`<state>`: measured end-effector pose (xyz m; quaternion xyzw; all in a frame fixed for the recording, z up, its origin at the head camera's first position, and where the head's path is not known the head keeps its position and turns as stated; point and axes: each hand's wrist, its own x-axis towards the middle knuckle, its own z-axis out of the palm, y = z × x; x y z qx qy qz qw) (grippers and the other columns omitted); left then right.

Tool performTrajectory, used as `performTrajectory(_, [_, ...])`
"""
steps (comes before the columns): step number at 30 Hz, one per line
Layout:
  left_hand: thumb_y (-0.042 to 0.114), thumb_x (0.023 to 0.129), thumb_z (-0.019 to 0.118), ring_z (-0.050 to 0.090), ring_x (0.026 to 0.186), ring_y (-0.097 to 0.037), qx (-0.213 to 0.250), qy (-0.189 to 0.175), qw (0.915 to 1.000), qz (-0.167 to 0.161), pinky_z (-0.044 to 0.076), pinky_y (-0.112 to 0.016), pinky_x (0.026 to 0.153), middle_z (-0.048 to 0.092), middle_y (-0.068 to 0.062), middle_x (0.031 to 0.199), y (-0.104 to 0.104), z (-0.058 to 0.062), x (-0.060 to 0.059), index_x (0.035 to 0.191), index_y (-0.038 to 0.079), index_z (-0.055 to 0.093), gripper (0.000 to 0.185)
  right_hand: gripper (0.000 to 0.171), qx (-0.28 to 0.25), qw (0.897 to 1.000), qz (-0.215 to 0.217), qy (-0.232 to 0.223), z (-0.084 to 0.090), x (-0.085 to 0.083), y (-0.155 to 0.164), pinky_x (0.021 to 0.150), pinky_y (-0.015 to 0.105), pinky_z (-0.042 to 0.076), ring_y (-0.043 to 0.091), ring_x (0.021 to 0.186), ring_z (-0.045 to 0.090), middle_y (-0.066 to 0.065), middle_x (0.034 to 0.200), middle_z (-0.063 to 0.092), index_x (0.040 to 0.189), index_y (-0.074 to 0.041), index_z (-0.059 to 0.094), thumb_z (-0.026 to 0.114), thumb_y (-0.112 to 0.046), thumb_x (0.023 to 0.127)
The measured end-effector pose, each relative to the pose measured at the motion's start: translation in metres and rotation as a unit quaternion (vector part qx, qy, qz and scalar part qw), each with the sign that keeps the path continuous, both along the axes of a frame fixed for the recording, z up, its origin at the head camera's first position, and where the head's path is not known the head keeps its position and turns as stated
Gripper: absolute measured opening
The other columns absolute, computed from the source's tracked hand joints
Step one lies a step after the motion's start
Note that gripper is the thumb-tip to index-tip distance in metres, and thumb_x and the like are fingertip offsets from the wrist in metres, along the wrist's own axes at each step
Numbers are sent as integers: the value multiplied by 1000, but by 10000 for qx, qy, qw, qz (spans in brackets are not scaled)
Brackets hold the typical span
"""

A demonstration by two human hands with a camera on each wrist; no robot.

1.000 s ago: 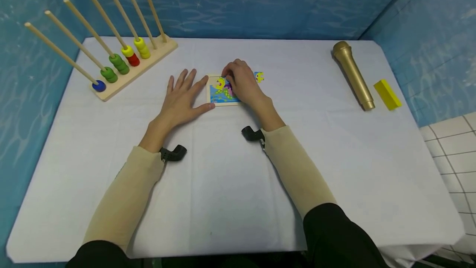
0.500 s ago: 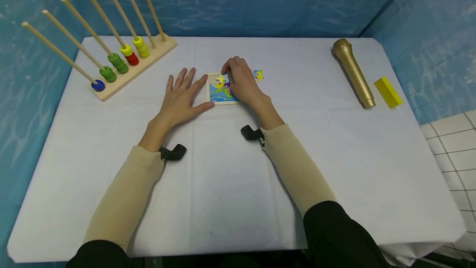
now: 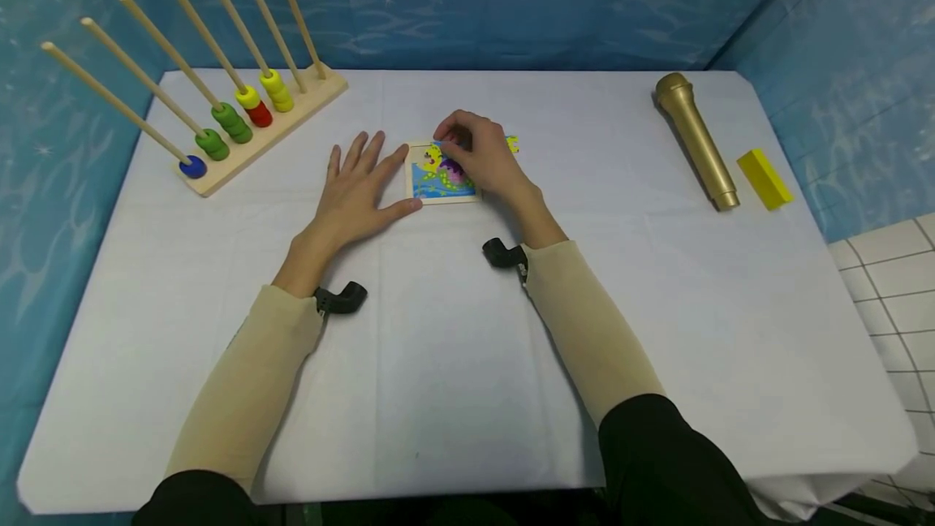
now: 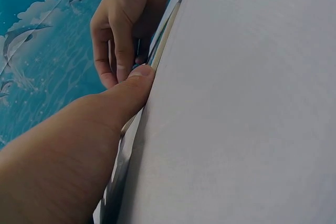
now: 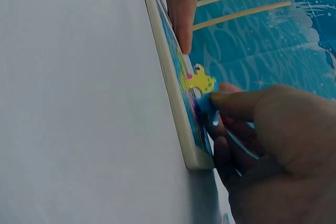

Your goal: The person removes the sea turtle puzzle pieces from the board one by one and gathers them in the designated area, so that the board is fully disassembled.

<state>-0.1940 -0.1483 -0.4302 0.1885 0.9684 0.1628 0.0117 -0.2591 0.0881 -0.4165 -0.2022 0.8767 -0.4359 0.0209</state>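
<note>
The left arm (image 3: 244,376) extends from the near left; the left hand (image 3: 353,197) lies back upward, fingers spread toward the far side, thumb pointing right. The right arm (image 3: 590,327) extends from the near right; the right hand (image 3: 487,154) curls, thumb and fingers pinching.

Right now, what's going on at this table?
A person's left hand, spread out, touches the left edge of a light-wood puzzle tray with a blue, yellow and purple picture. Their right hand pinches a blue-and-yellow jigsaw piece over the tray, not yet laid flat. A second jigsaw piece, yellow where visible, lies beside the right hand, partly hidden.
</note>
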Motion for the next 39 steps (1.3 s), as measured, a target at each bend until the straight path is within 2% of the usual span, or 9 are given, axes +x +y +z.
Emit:
performTrajectory(9, [75, 87, 48, -5, 154, -29, 17, -52, 10000, 14, -8, -59, 120, 7, -7, 167, 0, -1, 1, 159, 34, 19, 87, 11, -289, 9994, -156, -106, 5, 1, 5, 87, 22, 51, 11, 87, 61, -2, 104, 69, 106, -14, 69, 66, -13, 95])
performTrajectory(17, [74, 88, 49, -5, 154, -29, -7, -63, 10000, 22, -8, -59, 120, 6, -7, 167, 1, 2, 1, 159, 33, 19, 87, 10, 71, 9994, -215, 265, 0, 1, 1, 88, 21, 49, 10, 90, 62, -2, 104, 66, 106, -15, 68, 65, -15, 96])
performTrajectory(22, [74, 88, 49, -5, 154, -29, -7, -47, 10000, 0, -8, -59, 119, 6, -7, 167, 0, 1, 0, 159, 33, 19, 87, 16, 353, 9985, -8, 415, 1, 2, 1, 89, 21, 48, 11, 92, 59, 0, 105, 63, 110, -15, 67, 68, -14, 94])
performTrajectory(27, [75, 88, 48, -4, 154, -29, -25, -21, 10000, 5, -7, -59, 120, 7, -7, 167, 0, 1, 0, 159, 33, 19, 87, 24, 321, 9983, 297, 396, 3, 3, 4, 89, 22, 50, 11, 95, 59, 0, 106, 62, 113, -14, 68, 73, -14, 90])
performTrajectory(33, [75, 87, 48, -4, 154, -29, -35, -35, 10000, 25, -8, -59, 120, 6, -7, 167, 0, 0, -1, 159, 33, 20, 88, 19, 302, 9979, 464, 346, 4, 4, 5, 88, 23, 51, 10, 95, 61, -1, 105, 67, 109, -13, 66, 72, -14, 91])
performTrajectory(39, [74, 88, 49, -5, 154, -29, -8, -36, 10000, 13, -8, -59, 120, 6, -7, 167, 0, 0, -1, 159, 33, 20, 87, 13, 500, 9956, 560, 560, 3, 2, 6, 89, 24, 51, 10, 98, 64, 0, 105, 71, 106, -14, 64, 69, -15, 93])
